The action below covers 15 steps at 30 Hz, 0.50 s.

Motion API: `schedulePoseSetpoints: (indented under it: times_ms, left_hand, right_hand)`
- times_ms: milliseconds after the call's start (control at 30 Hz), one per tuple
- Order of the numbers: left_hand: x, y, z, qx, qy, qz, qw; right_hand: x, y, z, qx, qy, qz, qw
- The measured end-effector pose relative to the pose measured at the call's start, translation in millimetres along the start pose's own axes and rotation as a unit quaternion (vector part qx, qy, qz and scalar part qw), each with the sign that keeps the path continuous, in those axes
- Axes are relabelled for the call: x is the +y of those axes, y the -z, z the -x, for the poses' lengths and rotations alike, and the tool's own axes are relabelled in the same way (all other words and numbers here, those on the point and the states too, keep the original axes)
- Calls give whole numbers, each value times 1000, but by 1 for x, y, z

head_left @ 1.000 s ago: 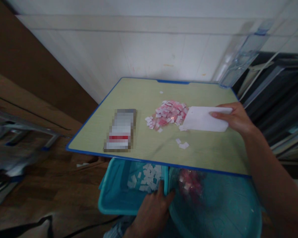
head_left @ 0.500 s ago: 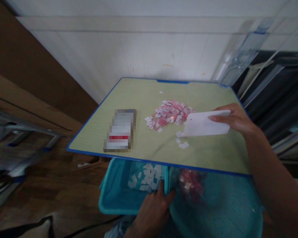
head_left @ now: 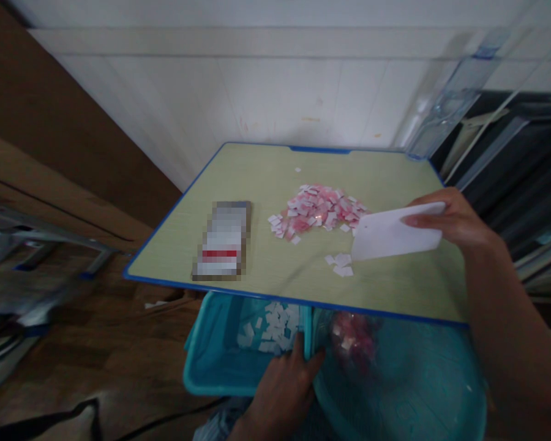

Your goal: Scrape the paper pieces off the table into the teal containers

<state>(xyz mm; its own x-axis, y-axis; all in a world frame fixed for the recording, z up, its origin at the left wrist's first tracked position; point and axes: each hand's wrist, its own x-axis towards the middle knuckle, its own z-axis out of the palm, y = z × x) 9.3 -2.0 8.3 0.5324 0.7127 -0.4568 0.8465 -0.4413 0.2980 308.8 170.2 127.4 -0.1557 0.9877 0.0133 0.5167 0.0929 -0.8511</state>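
My right hand (head_left: 457, 222) grips a flat white card (head_left: 392, 236) with a small hole near its far corner, thumb on the near face. The card's lower left corner meets the yellowish-green tabletop, beside a few loose white paper pieces (head_left: 342, 263). Left of and beyond the card lies a pile of small white and pink paper pieces (head_left: 321, 207). Below the table's front edge, my left hand (head_left: 287, 376) is closed over the right rim of a rectangular teal bin (head_left: 229, 388). White paper pieces (head_left: 278, 324) lie inside that bin.
A phone with a blurred screen (head_left: 223, 239) lies on the blue-edged table (head_left: 266, 177). Right of the bin is a round teal basin (head_left: 422, 392) holding a clear bag with red contents (head_left: 353, 340). A clear plastic bottle (head_left: 454, 92) stands at the back right corner by the white wall.
My right hand and the card have moved right and slightly toward me, away from the pile. A few loose white pieces near the card have shifted closer together. My left hand stays put.
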Motion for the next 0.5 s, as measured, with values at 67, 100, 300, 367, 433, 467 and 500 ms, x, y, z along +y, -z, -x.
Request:
schedulePoseSetpoints:
  times_ms: [67, 100, 300, 367, 433, 467, 500]
  left_hand:
    - [0, 0, 0, -1, 0, 0, 1000]
    - [0, 0, 0, -3, 2, -2, 1000]
    - [1, 3, -1, -29, 8, -3, 1000]
    - [1, 4, -1, -33, 11, 0, 999]
    - [1, 4, -1, -32, 15, 2, 999]
    - [2, 4, -1, -31, 15, 2, 999]
    - [2, 3, -1, -28, 15, 1, 999]
  right_hand:
    - [0, -3, -1, -28, -2, -9, 1000]
    - [-1, -6, -1, -47, -4, -10, 999]
    - [-13, -40, -8, -145, 10, -10, 989]
    - [-18, -52, -10, -136, 30, -15, 990]
    - [-21, -57, -10, -113, 40, -24, 992]
    - [-22, -57, -10, -96, 41, -30, 994]
    - [-22, -55, -10, -76, 39, -35, 996]
